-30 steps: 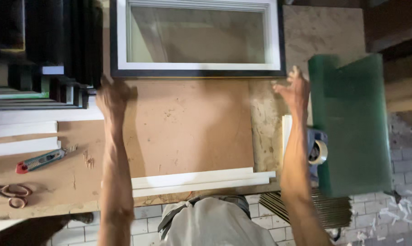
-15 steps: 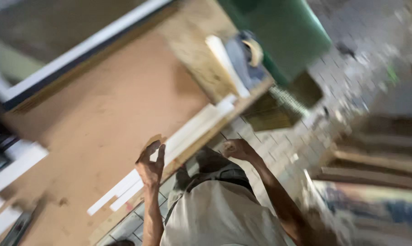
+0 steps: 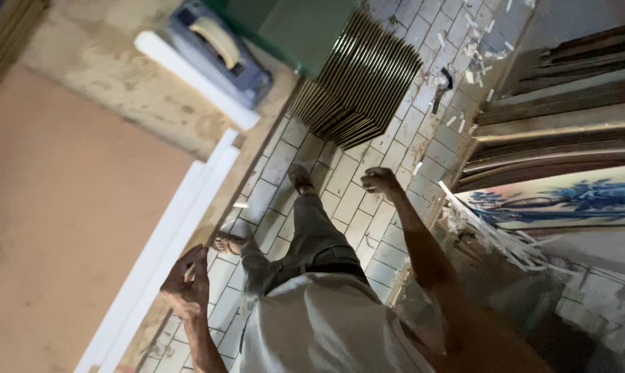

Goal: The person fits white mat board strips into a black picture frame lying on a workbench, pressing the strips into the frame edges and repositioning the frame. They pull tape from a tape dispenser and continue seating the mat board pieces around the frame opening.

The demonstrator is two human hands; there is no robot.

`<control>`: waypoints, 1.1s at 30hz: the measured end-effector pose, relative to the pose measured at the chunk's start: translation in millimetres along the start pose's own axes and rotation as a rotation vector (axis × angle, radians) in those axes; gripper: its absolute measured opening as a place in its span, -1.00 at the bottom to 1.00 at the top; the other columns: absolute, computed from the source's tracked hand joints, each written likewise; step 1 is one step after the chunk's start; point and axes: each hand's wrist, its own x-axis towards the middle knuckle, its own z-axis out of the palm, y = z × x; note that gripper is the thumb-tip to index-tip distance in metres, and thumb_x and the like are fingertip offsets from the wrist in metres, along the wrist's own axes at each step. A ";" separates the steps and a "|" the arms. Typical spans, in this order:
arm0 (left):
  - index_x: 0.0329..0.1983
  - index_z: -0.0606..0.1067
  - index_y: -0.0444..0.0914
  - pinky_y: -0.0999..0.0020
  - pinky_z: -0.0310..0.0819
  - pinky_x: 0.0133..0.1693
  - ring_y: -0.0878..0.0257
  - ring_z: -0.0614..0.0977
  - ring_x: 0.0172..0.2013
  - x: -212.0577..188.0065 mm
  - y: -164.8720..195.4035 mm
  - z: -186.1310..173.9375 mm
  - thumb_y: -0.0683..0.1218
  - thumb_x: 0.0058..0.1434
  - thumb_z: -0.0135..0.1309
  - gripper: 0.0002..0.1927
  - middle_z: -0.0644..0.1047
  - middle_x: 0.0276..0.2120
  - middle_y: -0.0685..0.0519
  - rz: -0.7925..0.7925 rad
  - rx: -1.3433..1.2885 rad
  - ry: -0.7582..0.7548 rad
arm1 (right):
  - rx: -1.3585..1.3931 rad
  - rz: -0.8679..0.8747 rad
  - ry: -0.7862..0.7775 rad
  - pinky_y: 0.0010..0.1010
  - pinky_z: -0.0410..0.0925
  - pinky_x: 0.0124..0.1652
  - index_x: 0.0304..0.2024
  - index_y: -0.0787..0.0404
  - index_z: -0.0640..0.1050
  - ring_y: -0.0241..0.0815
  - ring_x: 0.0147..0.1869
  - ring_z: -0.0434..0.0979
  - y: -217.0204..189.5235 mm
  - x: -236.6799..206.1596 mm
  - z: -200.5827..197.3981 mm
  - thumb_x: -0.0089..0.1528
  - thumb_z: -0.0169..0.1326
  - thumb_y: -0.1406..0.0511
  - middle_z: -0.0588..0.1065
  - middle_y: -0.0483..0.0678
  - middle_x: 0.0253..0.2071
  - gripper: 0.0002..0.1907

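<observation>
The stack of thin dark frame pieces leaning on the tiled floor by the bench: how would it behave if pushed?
The stack of thin dark frame pieces would probably fan out or slide apart: the slats already sit staggered, edges showing. They look stiff and light singly, though the bundle is likely heavy. The grey tiled floor seems smooth, so the base may skid.

Left hand [image 3: 186, 284] loosely curled, right hand [image 3: 381, 181] fisted, arm extended

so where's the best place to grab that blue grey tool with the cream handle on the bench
Probably by the cream handle arched along the top of the tool, coming from above. It stands proud of the flat-lying body, leaving room for fingers beneath, and neither the white strip nor the green panel alongside blocks it.
</observation>
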 end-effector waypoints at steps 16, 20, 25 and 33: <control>-0.17 0.66 -0.28 0.30 0.62 -0.34 0.22 0.71 -0.40 -77.4 92.2 226.4 -0.02 0.18 0.29 -0.74 0.69 -0.34 -0.10 -0.129 0.103 -0.438 | 0.389 0.068 0.165 0.16 0.39 0.06 0.32 0.24 0.36 -0.13 0.15 0.51 -58.4 204.8 -134.4 0.23 0.19 0.24 0.51 -0.03 0.17 -0.37; -0.07 0.67 -0.28 0.05 0.44 -0.50 -0.07 0.62 -0.59 -56.4 118.1 227.0 -0.08 0.17 0.24 -0.71 0.73 -0.25 -0.09 -0.449 0.374 -0.501 | 0.455 0.043 0.150 0.10 0.45 0.04 0.25 0.24 0.40 -0.04 -0.03 0.55 -58.2 211.5 -140.6 0.17 0.29 0.25 0.55 0.02 0.03 -0.37; -0.02 0.62 -0.33 0.30 0.61 -0.14 0.16 0.75 -0.16 -48.0 138.0 224.0 -0.14 0.26 0.18 -0.74 0.70 -0.18 -0.12 -0.223 0.183 -0.457 | 0.548 0.010 0.178 -0.11 0.48 -0.12 0.00 0.32 0.58 -0.09 -0.24 0.48 -24.9 201.6 -164.4 0.21 0.24 0.27 0.48 -0.04 -0.32 -0.65; 0.07 0.59 -0.24 0.30 0.63 -0.26 0.21 0.70 -0.24 -40.5 147.6 283.6 -0.07 0.19 0.23 -0.63 0.68 -0.14 -0.04 -0.147 0.000 -0.843 | 1.216 -0.216 -0.063 -0.31 0.43 -0.06 -0.06 0.31 0.52 -0.10 -0.14 0.49 20.2 105.5 -202.0 0.22 0.14 0.34 0.51 0.01 -0.28 -0.74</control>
